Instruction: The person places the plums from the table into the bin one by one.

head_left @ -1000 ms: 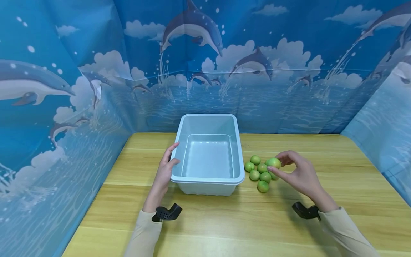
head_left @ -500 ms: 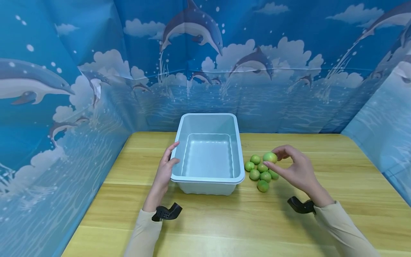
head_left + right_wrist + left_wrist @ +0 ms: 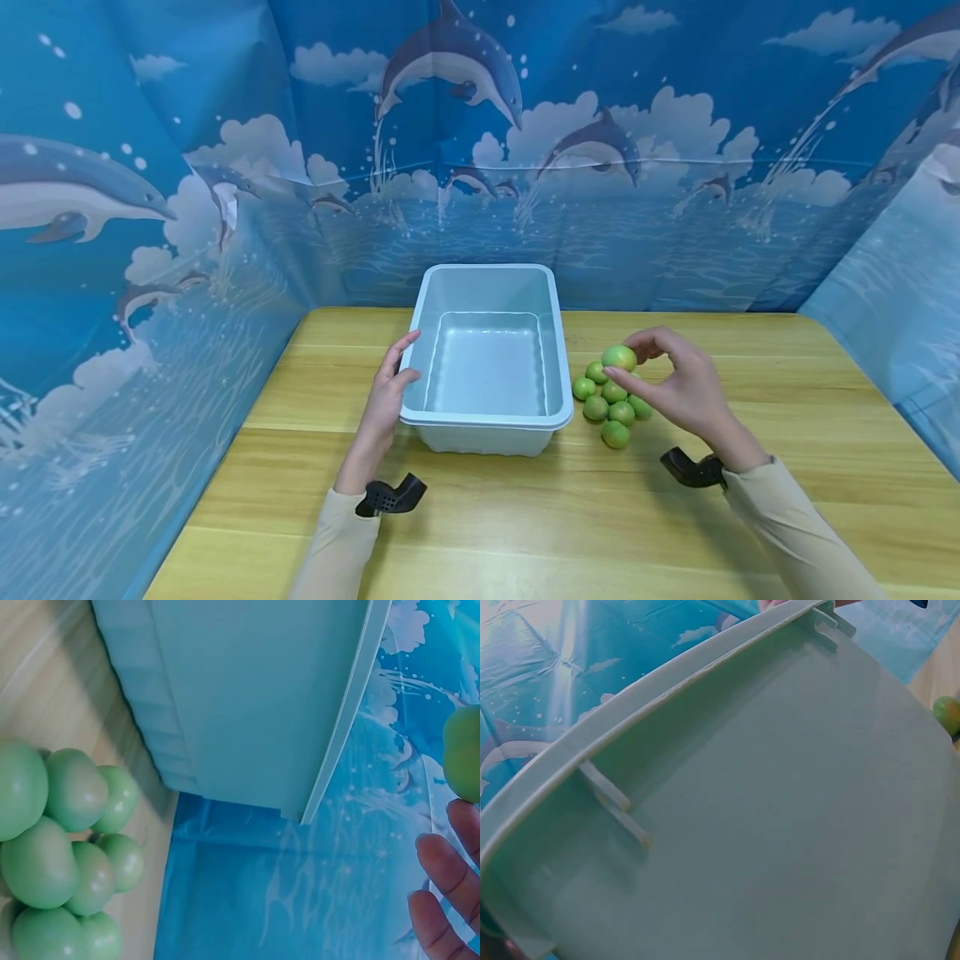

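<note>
A light blue-green rectangular plastic basin [image 3: 491, 419] stands upright on the wooden table. My left hand [image 3: 386, 400] holds its left rim, with the thumb and one finger showing over the edge; the other fingers are hidden. In the left wrist view the basin's outer wall [image 3: 780, 787] takes up most of the picture. To the right of the basin, my right hand [image 3: 678, 379] pinches a green citrus fruit [image 3: 618, 357] between thumb and fingers, raised above the table. Below it lies a cluster of several similar small green citrus fruits [image 3: 621, 412], close to the basin's right side.
The wooden table [image 3: 495, 533] ends at a blue dolphin-print curtain [image 3: 637, 250] behind and on both sides. A black wrist camera mount [image 3: 392, 494] sits on my left wrist and another black mount [image 3: 693, 468] on the right.
My right hand has lifted the green citrus fruit up from the cluster and moved it a little leftward, toward the basin. The left hand and basin have stayed put.
</note>
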A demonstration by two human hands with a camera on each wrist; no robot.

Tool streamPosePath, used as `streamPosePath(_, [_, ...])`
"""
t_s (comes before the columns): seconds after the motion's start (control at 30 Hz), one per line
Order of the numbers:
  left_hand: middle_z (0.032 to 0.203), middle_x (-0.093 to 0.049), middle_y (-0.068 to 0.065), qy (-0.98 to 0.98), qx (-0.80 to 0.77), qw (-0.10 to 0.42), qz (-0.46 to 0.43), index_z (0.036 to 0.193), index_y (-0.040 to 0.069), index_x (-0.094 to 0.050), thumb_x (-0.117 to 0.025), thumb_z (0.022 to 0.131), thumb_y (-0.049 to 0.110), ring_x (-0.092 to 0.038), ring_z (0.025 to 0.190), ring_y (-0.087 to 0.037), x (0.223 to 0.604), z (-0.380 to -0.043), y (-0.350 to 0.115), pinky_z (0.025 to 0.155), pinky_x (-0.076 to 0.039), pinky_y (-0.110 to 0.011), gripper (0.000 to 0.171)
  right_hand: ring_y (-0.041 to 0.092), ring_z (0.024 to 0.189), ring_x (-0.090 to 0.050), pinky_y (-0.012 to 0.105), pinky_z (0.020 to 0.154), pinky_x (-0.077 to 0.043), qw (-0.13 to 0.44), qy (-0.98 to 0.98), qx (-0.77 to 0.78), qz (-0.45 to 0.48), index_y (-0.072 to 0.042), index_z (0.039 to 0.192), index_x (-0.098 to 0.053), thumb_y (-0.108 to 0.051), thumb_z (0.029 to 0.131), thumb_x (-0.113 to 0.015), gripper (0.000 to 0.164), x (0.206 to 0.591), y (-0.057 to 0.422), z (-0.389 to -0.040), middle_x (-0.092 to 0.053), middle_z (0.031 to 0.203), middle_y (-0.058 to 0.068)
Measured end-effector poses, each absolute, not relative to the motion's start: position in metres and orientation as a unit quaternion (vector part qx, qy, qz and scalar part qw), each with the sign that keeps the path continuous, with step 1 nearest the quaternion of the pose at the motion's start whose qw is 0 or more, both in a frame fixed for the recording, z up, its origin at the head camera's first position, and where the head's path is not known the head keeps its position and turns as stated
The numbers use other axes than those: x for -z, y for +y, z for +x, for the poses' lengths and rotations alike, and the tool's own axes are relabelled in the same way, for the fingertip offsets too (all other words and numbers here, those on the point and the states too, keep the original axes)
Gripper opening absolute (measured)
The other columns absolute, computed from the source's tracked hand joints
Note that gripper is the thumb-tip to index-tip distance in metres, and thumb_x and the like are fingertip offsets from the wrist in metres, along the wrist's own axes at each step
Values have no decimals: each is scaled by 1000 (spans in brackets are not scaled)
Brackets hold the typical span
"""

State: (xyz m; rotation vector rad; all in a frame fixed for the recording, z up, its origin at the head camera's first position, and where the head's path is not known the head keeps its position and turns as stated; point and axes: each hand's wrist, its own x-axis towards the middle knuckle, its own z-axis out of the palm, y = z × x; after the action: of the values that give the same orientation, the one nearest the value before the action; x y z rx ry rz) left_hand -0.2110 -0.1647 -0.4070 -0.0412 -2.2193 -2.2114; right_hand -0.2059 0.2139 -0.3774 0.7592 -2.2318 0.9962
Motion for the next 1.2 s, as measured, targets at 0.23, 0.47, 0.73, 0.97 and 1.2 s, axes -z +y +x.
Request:
streamPosePath(0.23, [156,-12,-3,-710,704,5,-14,143,22,-40,-41,92,3,-8,141,-20,406,-211,-164,110,-10,-49,54,11,76,-55,23,70,-42,284,-829,-375,302,-12,100,-64,-8,68,-83,37,370,204,-209,-59,86,-9])
streamPosePath(0.47, [157,-12,-4,-712,702,5,-8,142,24,-41,-42,92,5,-9,141,-19,406,-211,-163,110,-12,-48,54,7,77,-55,23,69,-43,280,-824,-374,319,-15,100,-64,-11,68,-83,38,367,195,-215,-60,86,-10])
streamPosePath(0.73, [156,-12,0,-708,706,5,-12,141,25,-41,-43,92,5,-8,141,-16,406,-210,-164,110,-11,-45,53,5,78,-54,25,69,-44,268,-825,-378,322,-17,99,-63,-13,70,-83,36,364,187,-219,-59,88,-10])
streamPosePath(0.97, [157,-11,-3,-707,707,2,-9,143,23,-40,-42,92,5,-9,141,-20,406,-211,-164,110,-12,-48,54,8,80,-55,25,70,-45,250,-831,-378,323,-17,100,-63,-16,72,-82,33,363,180,-221,-61,91,-9])
streamPosePath(1.2, [156,-12,-3,-712,703,7,-9,142,24,-41,-43,91,5,-9,141,-20,405,-210,-163,110,-12,-47,55,10,81,-57,25,71,-45,240,-833,-378,326,-17,100,-63,-21,73,-81,32,363,170,-221,-61,93,-9])
